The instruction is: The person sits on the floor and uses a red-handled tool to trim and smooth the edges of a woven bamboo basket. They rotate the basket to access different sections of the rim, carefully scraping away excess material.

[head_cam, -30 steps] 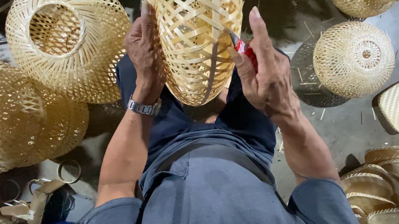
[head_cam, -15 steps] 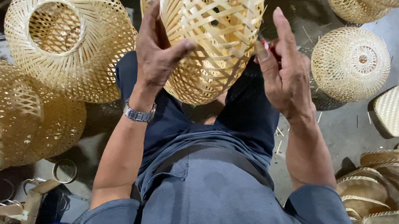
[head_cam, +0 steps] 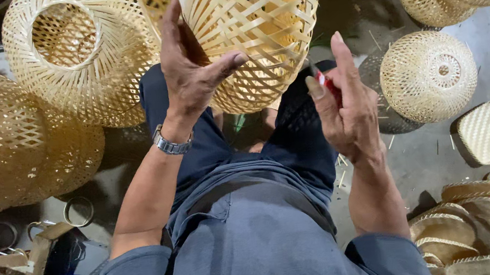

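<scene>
A woven bamboo lampshade (head_cam: 257,25) with an open lattice hangs in front of me, above my knees. My left hand (head_cam: 191,70), with a metal watch (head_cam: 170,145) on the wrist, presses its palm and spread fingers against the shade's left side. To the right of the shade, my right hand (head_cam: 346,107) is closed around a small red-handled tool (head_cam: 330,85), with the index finger raised. That hand sits just beside the shade's lower right edge.
Several more woven shades lie on the floor: a large one (head_cam: 78,52) at upper left, others (head_cam: 5,140) at the left, a round one (head_cam: 429,76) at right. A small square woven tray (head_cam: 487,131) and stacked woven trays (head_cam: 488,220) sit at lower right.
The shade has turned and shifted right between my hands. My left hand moved from its back onto its left side, fingers spread. My right hand drew slightly away to the right.
</scene>
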